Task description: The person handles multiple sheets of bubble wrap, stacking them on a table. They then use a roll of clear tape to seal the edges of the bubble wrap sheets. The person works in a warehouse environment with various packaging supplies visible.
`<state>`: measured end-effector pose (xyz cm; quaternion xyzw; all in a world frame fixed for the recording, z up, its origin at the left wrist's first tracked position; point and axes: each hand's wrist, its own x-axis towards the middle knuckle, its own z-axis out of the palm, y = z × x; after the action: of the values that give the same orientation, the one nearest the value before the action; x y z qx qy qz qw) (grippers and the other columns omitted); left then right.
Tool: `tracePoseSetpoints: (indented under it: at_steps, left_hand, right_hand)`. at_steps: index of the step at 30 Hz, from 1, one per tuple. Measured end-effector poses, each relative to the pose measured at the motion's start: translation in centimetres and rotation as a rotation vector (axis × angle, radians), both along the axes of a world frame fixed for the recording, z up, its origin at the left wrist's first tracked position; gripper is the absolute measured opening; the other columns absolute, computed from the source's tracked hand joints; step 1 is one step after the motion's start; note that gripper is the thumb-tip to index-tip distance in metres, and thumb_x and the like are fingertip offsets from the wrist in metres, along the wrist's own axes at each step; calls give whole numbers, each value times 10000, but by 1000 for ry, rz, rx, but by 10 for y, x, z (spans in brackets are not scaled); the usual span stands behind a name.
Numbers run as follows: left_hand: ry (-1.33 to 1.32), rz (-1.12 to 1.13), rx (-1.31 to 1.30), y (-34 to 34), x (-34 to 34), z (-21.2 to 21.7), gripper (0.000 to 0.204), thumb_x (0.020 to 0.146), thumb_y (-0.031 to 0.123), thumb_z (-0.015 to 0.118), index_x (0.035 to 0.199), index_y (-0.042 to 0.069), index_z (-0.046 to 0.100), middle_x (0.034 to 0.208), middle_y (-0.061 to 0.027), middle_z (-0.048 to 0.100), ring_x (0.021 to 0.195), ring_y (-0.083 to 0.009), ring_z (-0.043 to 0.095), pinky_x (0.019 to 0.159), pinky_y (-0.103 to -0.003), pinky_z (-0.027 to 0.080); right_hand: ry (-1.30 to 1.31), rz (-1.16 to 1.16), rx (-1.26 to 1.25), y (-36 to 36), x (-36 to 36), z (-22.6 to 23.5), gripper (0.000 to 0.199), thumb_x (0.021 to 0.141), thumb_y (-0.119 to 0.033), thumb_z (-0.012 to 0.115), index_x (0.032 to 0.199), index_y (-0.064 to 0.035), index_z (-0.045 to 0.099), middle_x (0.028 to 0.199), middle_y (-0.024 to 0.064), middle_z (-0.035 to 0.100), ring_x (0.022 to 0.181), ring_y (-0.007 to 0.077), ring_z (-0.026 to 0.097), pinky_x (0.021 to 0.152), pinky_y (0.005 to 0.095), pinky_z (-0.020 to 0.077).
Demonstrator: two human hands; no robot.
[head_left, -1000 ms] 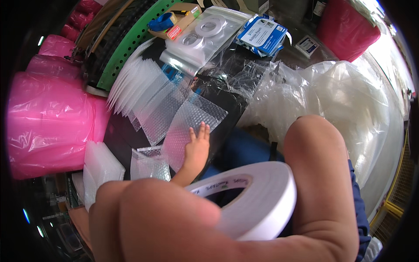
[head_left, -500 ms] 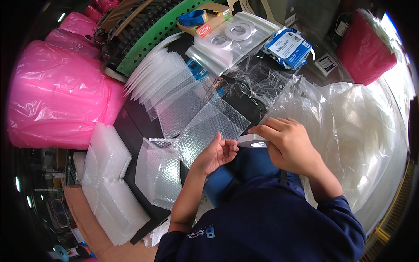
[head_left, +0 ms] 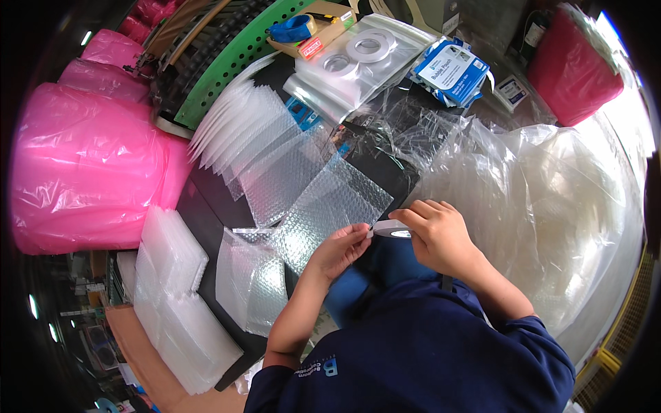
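My right hand (head_left: 435,230) grips a roll of white tape (head_left: 391,228), seen nearly edge-on above my lap. Against the roll's left side, my left hand (head_left: 342,249) pinches what looks like the tape's loose end between thumb and finger. Just beyond my left hand lies a clear bubble wrap pouch (head_left: 334,203) on the black table. Another bubble wrap pouch (head_left: 252,283) rests to the left of my left forearm. Farther back, several pouches (head_left: 241,134) are fanned out in an overlapping row.
Stacked bubble pouches (head_left: 172,255) stand at the table's left edge, beside large pink wrapped bundles (head_left: 96,168). At the back are clear film with tape rolls (head_left: 370,45), a cardboard tray (head_left: 330,31) and a blue-white packet (head_left: 451,72). A big clear plastic bag (head_left: 537,199) bulges at right.
My left fingers have closed from a loose curl into a pinch at the tape roll's edge. Both hands and the roll have shifted slightly; the whole view has tilted a little.
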<state>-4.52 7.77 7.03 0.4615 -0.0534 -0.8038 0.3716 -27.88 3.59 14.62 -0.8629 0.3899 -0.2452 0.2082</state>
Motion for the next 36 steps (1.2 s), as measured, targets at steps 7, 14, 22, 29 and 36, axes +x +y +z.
tracePoseSetpoints:
  at_steps: [7, 14, 22, 29, 36]
  left_hand:
    - [-1323, -85, -910, -72, 32, -40, 100, 904, 26, 527, 955, 12, 442, 788, -100, 562, 709, -214, 573, 666, -322, 470]
    - [-1535, -259, -1016, -142, 69, -92, 113, 881, -34, 498, 968, -5, 433, 885, -193, 569, 821, -352, 593, 716, -404, 481]
    - [-1638, -375, -1098, -159, 64, -99, 166, 868, -60, 483, 1021, -12, 439, 927, -220, 562, 853, -362, 588, 745, -400, 489]
    - [-1655, -406, -1106, -161, 65, -103, 176, 883, -16, 501, 1043, -3, 432, 934, -213, 567, 869, -358, 581, 760, -406, 479]
    - [-1680, -426, -1104, -163, 64, -102, 163, 876, -23, 500, 1025, -2, 436, 925, -198, 567, 876, -345, 586, 772, -408, 478]
  right_hand:
    - [294, 68, 255, 3, -2, -30, 460, 780, -50, 526, 1230, -131, 577, 775, 89, 570, 650, 235, 609, 562, 356, 466]
    - [454, -79, 273, -2, 6, -88, 374, 876, -195, 547, 1247, -162, 571, 806, 106, 589, 651, 248, 623, 525, 362, 472]
    - [514, -92, 372, -12, 10, -106, 406, 872, -188, 538, 1277, -166, 555, 791, 115, 599, 657, 263, 625, 541, 379, 477]
    - [465, -82, 391, -14, 10, -108, 395, 865, -169, 537, 1258, -152, 572, 755, 131, 592, 645, 280, 625, 534, 389, 473]
    - [466, -84, 407, -16, 10, -109, 396, 864, -164, 534, 1258, -147, 572, 749, 133, 592, 646, 284, 625, 533, 398, 470]
